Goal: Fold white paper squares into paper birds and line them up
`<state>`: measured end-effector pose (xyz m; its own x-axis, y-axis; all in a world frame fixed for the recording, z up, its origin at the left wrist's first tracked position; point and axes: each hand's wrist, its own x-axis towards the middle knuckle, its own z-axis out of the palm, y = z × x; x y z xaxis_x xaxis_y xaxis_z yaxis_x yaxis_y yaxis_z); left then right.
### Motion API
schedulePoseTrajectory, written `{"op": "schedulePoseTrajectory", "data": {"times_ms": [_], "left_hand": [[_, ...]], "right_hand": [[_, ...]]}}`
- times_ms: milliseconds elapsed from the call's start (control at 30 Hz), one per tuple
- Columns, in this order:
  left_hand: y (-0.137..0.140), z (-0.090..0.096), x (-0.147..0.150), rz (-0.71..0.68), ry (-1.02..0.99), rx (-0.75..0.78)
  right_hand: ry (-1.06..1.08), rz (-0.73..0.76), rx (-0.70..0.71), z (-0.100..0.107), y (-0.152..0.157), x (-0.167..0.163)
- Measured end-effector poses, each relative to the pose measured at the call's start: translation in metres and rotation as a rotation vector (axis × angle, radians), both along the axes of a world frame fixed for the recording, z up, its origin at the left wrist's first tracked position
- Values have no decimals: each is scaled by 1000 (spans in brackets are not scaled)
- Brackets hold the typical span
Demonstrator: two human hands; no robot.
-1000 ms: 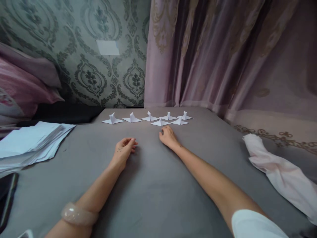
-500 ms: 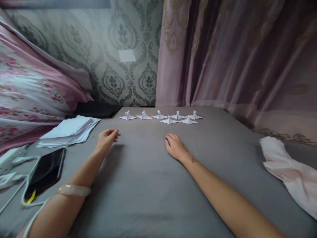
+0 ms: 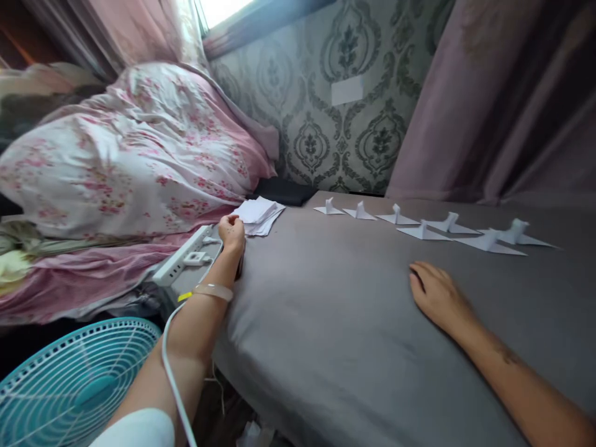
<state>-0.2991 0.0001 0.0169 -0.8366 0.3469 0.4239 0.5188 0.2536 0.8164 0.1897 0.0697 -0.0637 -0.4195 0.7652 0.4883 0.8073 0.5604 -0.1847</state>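
Observation:
My left hand point(image 3: 231, 231) is at the near left edge of a stack of white paper sheets point(image 3: 261, 214). Its fingers are bent and their tips partly hidden, so whether they grip a sheet is unclear. Palm down on the grey bed cover point(image 3: 326, 310), my right hand point(image 3: 437, 292) rests with loosely stretched fingers and holds nothing. Beyond it stand several small folded white paper figures, with flat pointed bases and upright middles, among them a front one point(image 3: 423, 231) and a larger-looking one point(image 3: 490, 242) at the right.
A white power strip point(image 3: 184, 256) lies left of my left arm, and a white cable point(image 3: 170, 354) crosses that arm. A turquoise fan point(image 3: 88, 379) stands below the bed edge. Floral bedding point(image 3: 139, 155) is heaped at the left; a black folded item point(image 3: 286, 191) lies behind the paper.
The view has turned left, bringing the fan and more bedding into sight. My left hand has moved left to the paper stack. My right hand stays resting on the cover.

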Motion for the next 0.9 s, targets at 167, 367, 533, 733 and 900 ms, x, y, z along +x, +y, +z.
{"op": "schedulePoseTrajectory", "data": {"times_ms": [167,367,533,733,900], "left_hand": [[15,5,-25,51,91,-184],[55,2,-40,-14,105,-411],[76,1,-54,-27,69,-536],[84,-2,-60,-9,22,-639],[86,-4,-60,7,-2,-639]], "right_hand": [[-27,-21,35,-6,3,2],[-49,-17,68,-7,4,2],[-66,-58,81,-4,-1,-1],[-70,-83,56,-3,-6,-2],[-87,-88,50,-2,-6,-1]]}}
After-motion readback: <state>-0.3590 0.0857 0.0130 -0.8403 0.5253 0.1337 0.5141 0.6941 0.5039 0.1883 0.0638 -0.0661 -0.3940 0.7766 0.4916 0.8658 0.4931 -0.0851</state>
